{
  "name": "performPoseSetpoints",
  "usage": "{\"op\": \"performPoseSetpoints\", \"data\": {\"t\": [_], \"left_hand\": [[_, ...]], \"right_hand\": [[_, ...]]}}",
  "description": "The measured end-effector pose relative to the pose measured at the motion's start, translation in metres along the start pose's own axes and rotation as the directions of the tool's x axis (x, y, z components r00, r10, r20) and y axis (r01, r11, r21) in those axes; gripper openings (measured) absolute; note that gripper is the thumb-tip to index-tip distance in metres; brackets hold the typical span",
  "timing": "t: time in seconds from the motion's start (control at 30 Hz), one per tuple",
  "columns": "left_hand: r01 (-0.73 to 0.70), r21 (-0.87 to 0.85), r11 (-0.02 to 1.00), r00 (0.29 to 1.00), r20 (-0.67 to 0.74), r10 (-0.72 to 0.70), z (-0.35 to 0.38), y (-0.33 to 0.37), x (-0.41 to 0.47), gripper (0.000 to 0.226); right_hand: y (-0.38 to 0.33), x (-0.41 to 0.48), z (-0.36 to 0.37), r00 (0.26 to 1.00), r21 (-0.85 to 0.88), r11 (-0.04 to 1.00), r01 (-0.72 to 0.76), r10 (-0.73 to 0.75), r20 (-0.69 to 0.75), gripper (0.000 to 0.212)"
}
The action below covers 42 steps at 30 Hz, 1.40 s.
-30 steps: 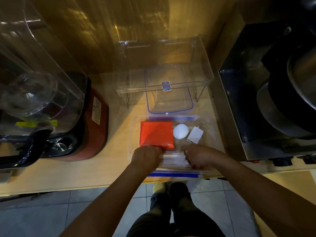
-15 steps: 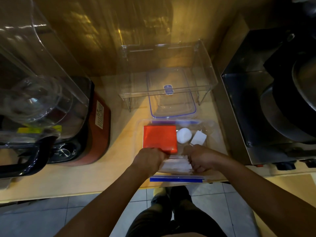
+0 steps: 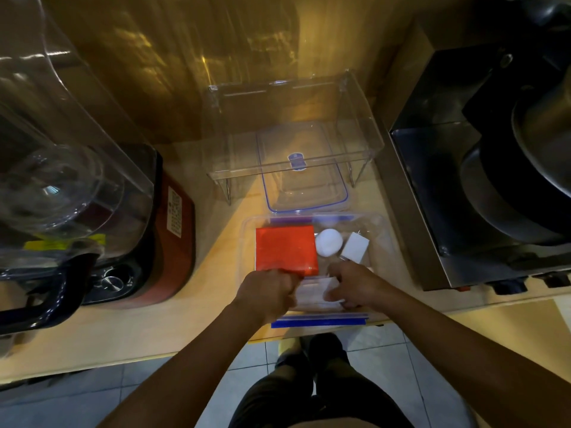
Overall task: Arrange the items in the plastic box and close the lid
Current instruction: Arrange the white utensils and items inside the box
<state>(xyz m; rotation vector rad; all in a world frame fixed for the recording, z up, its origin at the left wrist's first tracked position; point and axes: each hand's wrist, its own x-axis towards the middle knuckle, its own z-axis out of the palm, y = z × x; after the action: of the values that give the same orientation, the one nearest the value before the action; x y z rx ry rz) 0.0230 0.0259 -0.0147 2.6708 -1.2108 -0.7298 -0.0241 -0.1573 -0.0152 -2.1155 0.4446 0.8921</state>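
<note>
Item 1. Fingers: those of our left hand (image 3: 268,290) were curled into a loose fist, pinching the left edge of a white packet (image 3: 315,290); those of our right hand (image 3: 355,287) were bent narrow on its right edge. We held the packet between both hands, low in the near part of the plastic box (image 3: 384,242).

Item 2. Plastic box: clear, open, set on the wooden counter (image 3: 200,304) near its front edge, a blue clip (image 3: 319,320) along the near side.

Item 3. Contents: an orange flat pack (image 3: 285,250) lay in the left half, its near edge touching our left knuckles; a white round piece (image 3: 328,242) lay just beside it on the right; a white square plug (image 3: 355,247) lay right of that, tilted.

Item 4. Lid (image 3: 304,177): clear with a blue rim, off the box, lying just behind it and partly under a clear stand (image 3: 293,118).

Item 5. Surroundings: a red and black blender base (image 3: 160,239) stood well to the left; a steel appliance (image 3: 463,211) stood to the right.
</note>
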Motion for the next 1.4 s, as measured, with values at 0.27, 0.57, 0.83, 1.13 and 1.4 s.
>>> {"op": "performPoseSetpoints", "data": {"t": [0.27, 0.57, 0.83, 1.13, 1.4], "left_hand": [[0.006, -0.090, 0.996, 0.993, 0.119, 0.005, 0.001, -0.003, 0.009, 0.041], [-0.083, -0.051, 0.995, 0.988, 0.127, 0.089, 0.002, -0.006, 0.015, 0.029], [-0.092, -0.026, 0.995, 0.986, 0.139, 0.095, 0.000, -0.012, 0.011, 0.036], [-0.084, -0.065, 0.994, 0.994, 0.066, 0.088, 0.000, -0.012, 0.008, 0.029], [-0.165, -0.043, 0.985, 0.962, -0.228, 0.152, -0.015, -0.005, 0.000, 0.021]], "right_hand": [[0.006, -0.001, -0.003, 0.999, -0.048, 0.998, 0.048, -0.047, 0.016, 0.029], [0.008, 0.002, 0.010, 0.967, -0.323, 0.914, 0.244, -0.256, 0.007, 0.050], [0.014, 0.002, 0.001, 0.974, -0.329, 0.919, 0.217, -0.225, 0.017, 0.048], [0.008, -0.001, 0.001, 0.962, -0.264, 0.928, 0.263, -0.232, 0.142, 0.054], [0.011, -0.008, -0.015, 0.965, -0.332, 0.922, 0.200, -0.243, -0.095, 0.024]]}}
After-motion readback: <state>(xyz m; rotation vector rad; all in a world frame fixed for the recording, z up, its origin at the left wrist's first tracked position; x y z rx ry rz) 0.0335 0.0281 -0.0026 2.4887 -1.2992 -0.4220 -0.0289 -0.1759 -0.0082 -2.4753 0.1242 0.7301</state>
